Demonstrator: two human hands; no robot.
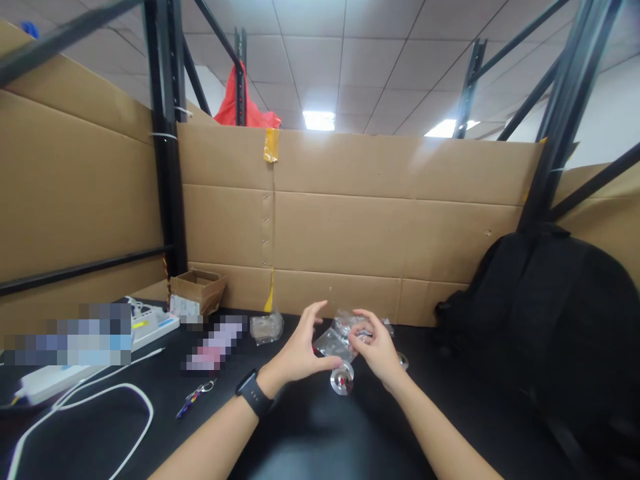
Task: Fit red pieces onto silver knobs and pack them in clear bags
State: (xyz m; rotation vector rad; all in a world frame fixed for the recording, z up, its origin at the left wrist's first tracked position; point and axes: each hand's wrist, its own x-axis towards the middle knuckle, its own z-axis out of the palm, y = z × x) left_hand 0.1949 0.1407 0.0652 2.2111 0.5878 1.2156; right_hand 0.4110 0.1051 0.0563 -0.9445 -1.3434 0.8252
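My left hand (298, 350), with a dark watch (254, 393) on its wrist, is open, thumb and fingers apart. Just below its thumb tip lies a round shiny metal piece (342, 380) with a reddish spot at its centre; whether they touch I cannot tell. To the right, my right hand (376, 348) has thumb and fingertips drawn together in a pinch. Whatever is between them is too small to make out. Crumpled clear plastic bags (336, 345) lie behind and between both hands. A second shiny round piece (403, 361) shows partly from behind my right wrist.
Left on the black table (320, 440) are a clear plastic packet (267, 327), a blurred-out pinkish item (216, 343), keys (196, 398), a white cable (145, 393), a power strip (163, 325) and an open cardboard box (200, 291). A black backpack (545, 333) stands right; cardboard walls (350, 227) enclose the back.
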